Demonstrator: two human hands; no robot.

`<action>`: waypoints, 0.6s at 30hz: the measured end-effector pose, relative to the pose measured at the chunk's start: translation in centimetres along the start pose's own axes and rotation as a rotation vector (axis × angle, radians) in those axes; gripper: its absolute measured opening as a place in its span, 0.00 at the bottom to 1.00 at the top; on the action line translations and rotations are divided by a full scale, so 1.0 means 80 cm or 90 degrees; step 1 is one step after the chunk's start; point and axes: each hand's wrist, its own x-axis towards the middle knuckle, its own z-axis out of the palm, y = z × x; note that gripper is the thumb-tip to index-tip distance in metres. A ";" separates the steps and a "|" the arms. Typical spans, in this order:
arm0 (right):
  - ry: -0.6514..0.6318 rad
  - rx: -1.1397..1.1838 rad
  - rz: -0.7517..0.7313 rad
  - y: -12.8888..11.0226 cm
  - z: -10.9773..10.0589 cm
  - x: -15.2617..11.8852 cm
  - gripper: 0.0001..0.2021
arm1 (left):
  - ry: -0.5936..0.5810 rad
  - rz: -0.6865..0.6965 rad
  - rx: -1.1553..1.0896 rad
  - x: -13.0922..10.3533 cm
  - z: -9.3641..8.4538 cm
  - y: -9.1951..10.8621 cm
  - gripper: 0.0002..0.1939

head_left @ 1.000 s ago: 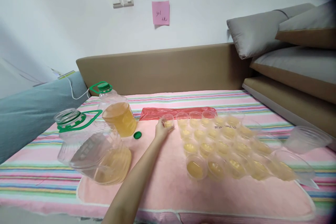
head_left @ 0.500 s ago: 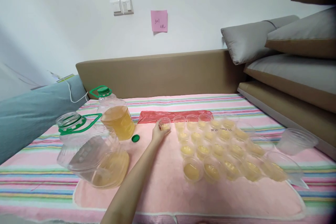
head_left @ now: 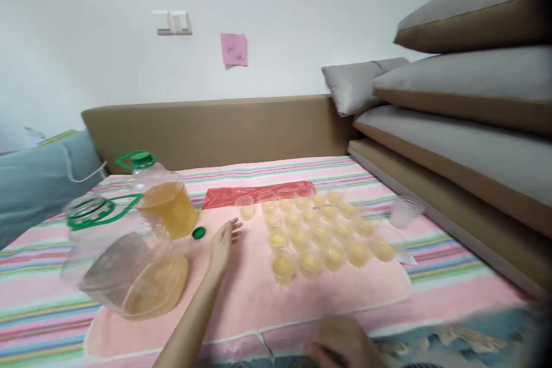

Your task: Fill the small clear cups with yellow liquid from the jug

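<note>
My left hand (head_left: 224,241) is over the pink mat (head_left: 241,305) with fingers apart and nothing in them. Just beyond its fingertips stands a clear plastic cup (head_left: 245,209) with some yellowish liquid, apart from the hand. To the right, several similar cups (head_left: 283,266) with liquid stand in close rows. My right hand (head_left: 340,342) is low at the front edge, smeared by motion; its fingers look curled, but whether they hold anything is hidden. Left of my left arm is an uncapped jug (head_left: 125,264), tilted, with a little liquid; a capped jug (head_left: 166,204) holds more.
A green cap (head_left: 198,233) lies near the jugs. A red plastic bag (head_left: 224,196) is spread behind the cups. Stacked empty cups (head_left: 405,211) lie at right, by a pile of cushions (head_left: 457,126). A brown backrest (head_left: 215,132) borders the striped cloth (head_left: 452,259).
My left hand has let go of the cup left of the rows and drawn back toward me. My right hand has come into view at the bottom. The view has turned right.
</note>
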 end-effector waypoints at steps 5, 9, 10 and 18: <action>0.389 -0.077 0.205 0.066 -0.149 0.006 0.13 | -0.017 -0.015 0.026 -0.041 -0.015 0.015 0.31; 0.515 -0.160 0.342 0.172 -0.259 0.011 0.22 | -0.018 0.007 0.029 -0.057 -0.016 0.007 0.35; 0.505 -0.172 0.377 0.197 -0.277 0.011 0.22 | -0.014 0.008 0.020 -0.061 -0.016 0.003 0.36; 0.306 -0.171 0.458 0.292 -0.313 0.017 0.20 | -0.015 -0.053 -0.049 -0.074 -0.008 -0.017 0.38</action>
